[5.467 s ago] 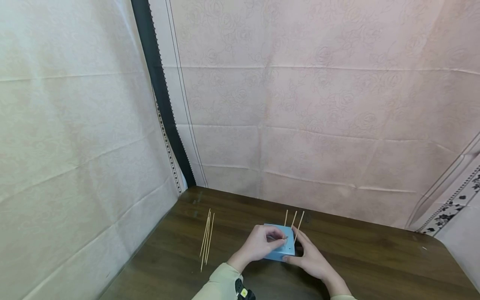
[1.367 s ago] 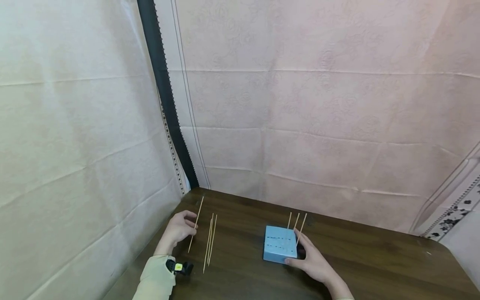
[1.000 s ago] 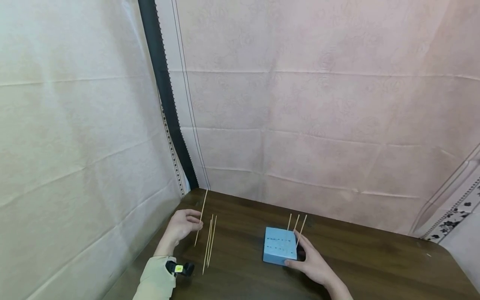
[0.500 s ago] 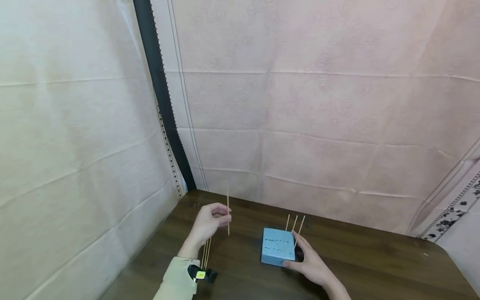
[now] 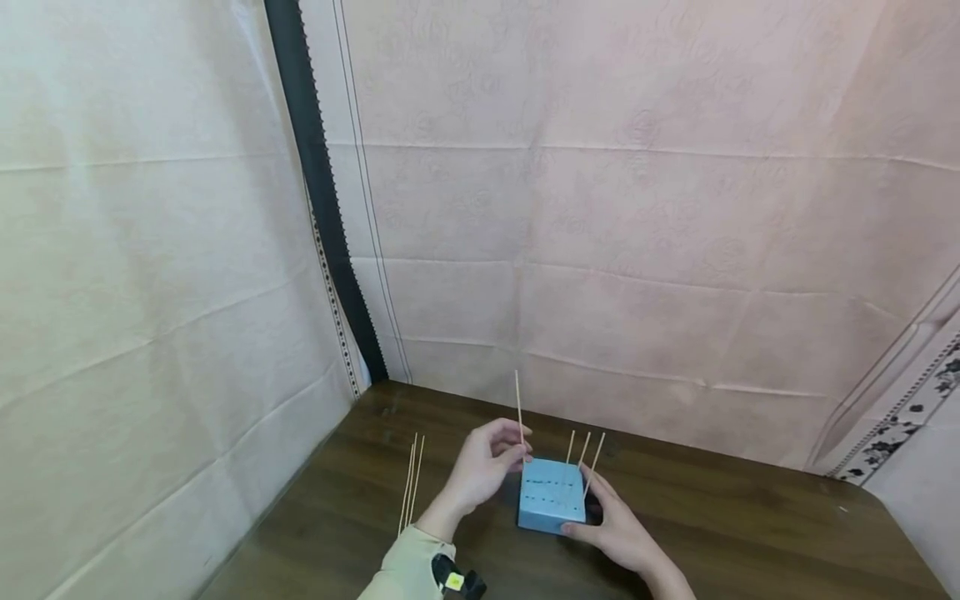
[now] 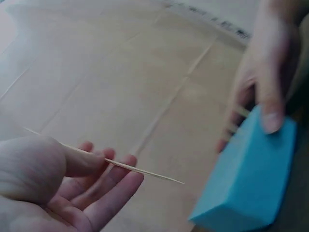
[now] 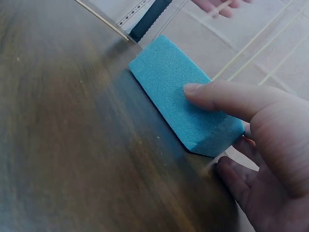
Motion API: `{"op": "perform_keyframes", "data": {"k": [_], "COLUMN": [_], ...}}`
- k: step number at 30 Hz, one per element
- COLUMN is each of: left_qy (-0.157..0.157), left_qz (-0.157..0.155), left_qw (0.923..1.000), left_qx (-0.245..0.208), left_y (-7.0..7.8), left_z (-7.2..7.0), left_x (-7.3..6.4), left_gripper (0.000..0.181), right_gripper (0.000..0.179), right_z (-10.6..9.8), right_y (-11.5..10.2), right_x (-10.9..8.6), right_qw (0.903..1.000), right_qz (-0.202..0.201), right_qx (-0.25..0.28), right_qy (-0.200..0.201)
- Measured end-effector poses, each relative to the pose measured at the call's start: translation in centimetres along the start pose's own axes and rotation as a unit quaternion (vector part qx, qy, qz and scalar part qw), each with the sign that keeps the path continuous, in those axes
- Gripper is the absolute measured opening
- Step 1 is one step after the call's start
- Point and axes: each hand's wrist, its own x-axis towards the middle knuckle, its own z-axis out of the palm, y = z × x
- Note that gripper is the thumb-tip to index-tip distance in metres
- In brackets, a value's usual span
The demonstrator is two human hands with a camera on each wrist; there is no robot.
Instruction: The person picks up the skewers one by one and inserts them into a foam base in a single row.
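Note:
A blue foam block (image 5: 551, 500) with rows of dark marks on top sits on the table, and three thin wooden skewers (image 5: 588, 450) stand up from its right part. My right hand (image 5: 618, 529) grips the block's right end; in the right wrist view the thumb (image 7: 203, 94) presses its near face. My left hand (image 5: 483, 467) pinches another skewer (image 5: 519, 408) between thumb and fingers, held nearly upright beside the block's back left corner. The left wrist view shows that skewer's pointed end (image 6: 176, 181) apart from the block.
On the brown wooden table (image 5: 337, 517), several more skewers (image 5: 411, 483) lie to the left, partly behind the left forearm. Pale patterned cloth (image 5: 637, 250) hangs behind the table, and more cloth (image 5: 150, 333) hangs along the left side.
Earlier my left hand was at the block, then over at the loose skewers on the left. It has since carried one skewer rightward to the block. My right hand has stayed on the block.

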Motion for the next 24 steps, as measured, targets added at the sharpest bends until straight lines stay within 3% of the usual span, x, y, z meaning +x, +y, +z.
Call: {"op": "perform_keyframes", "data": {"k": [8, 24], "left_qy": [-0.023, -0.035], "left_qz": [0.025, 0.032], "left_qw": [0.9994, 0.9989], "left_qx": [-0.008, -0.001], "left_y": [-1.0, -2.4], "left_z": [3.0, 3.8], "left_x": [-0.6, -0.6], "left_gripper": [0.019, 0.019], "right_gripper": [0.112, 0.112], "right_z": [0.0, 0.0], "right_y": [-0.2, -0.2], "right_x": [-0.2, -0.2], "right_qw": [1.0000, 1.0000], "right_qz": [-0.004, -0.001], "right_qx": [0.000, -0.002], "right_qy": [0.001, 0.000]}}
